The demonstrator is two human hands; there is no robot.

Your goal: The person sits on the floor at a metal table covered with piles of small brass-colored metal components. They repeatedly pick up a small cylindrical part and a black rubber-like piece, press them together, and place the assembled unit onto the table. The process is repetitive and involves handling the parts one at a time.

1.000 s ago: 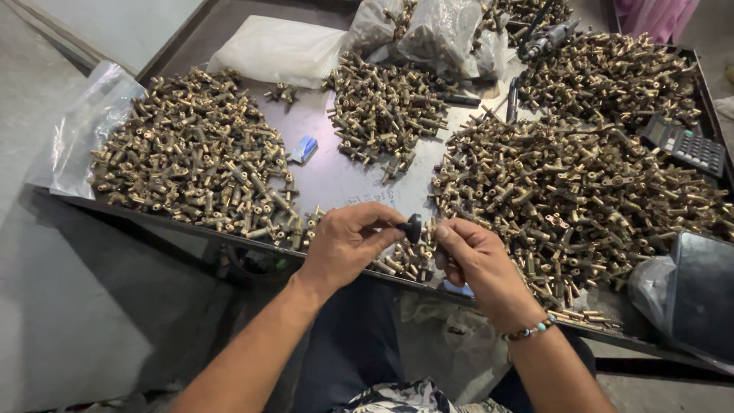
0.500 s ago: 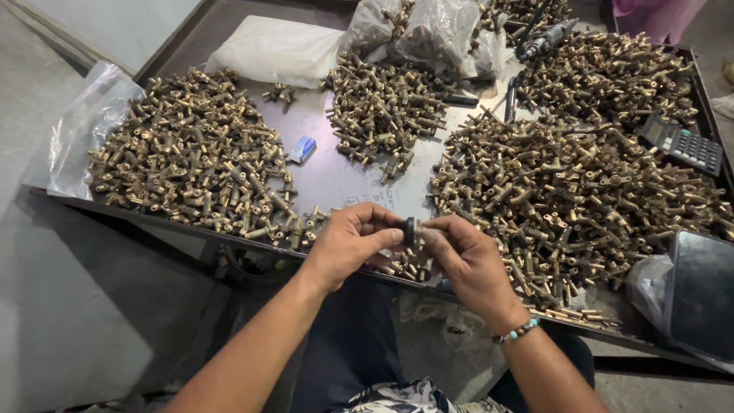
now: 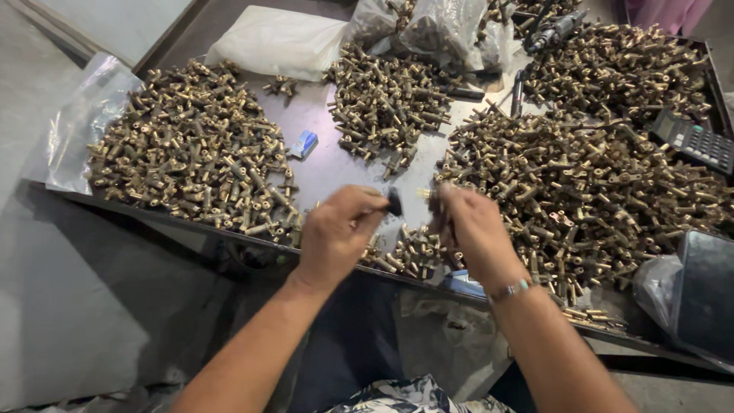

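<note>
Brass fitting (image 3: 425, 194) pinched in the fingertips of the right hand (image 3: 468, 229), just above the near edge of the metal table (image 3: 336, 164), tip pointing toward the left. Small dark cap-like piece (image 3: 394, 202) gripped between thumb and fingers of the left hand (image 3: 336, 233), level with the fitting's end and just apart from it. Both hands closed, each on its own part; motion blur, so exact finger placement hard to tell. Step in hand, by the look of it: bringing the dark piece and the fitting together end to end. Calls next for lining up the two axes and closing the small gap squarely, with a steady grip on both sides. Heaps of like brass fittings around: a large pile at left (image 3: 195, 145), a smaller one at centre (image 3: 386, 103), a broad spread at right (image 3: 589, 183). Also a small blue and white object (image 3: 303, 143), a calculator (image 3: 699, 140), and clear plastic bags (image 3: 447, 27) at the far side.
</note>
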